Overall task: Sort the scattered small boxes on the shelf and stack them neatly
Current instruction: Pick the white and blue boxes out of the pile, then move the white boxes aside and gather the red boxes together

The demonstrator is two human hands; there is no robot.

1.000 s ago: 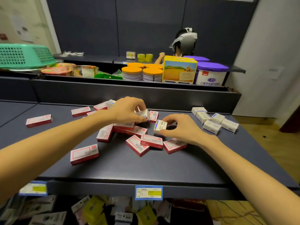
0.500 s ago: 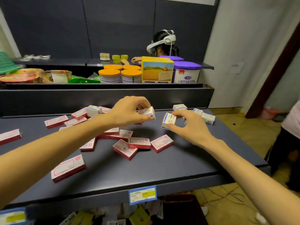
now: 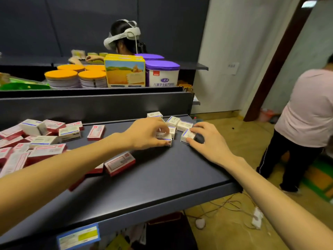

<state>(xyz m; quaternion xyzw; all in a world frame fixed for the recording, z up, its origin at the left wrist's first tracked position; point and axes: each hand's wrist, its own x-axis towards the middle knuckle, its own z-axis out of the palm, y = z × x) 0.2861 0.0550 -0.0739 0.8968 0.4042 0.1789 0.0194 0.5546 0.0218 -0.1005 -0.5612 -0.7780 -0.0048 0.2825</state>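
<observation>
Both grips pinching small white boxes at centre right of the frame, left hand (image 3: 147, 134) on one (image 3: 164, 138) and right hand (image 3: 210, 141) on another (image 3: 186, 136), set on the dark shelf (image 3: 162, 177) beside grouped white boxes (image 3: 180, 123), red-and-white boxes (image 3: 36, 141) scattered at left.

Both arms reach forward, left hand (image 3: 147, 132) and right hand (image 3: 210, 141) fingers curled.
</observation>
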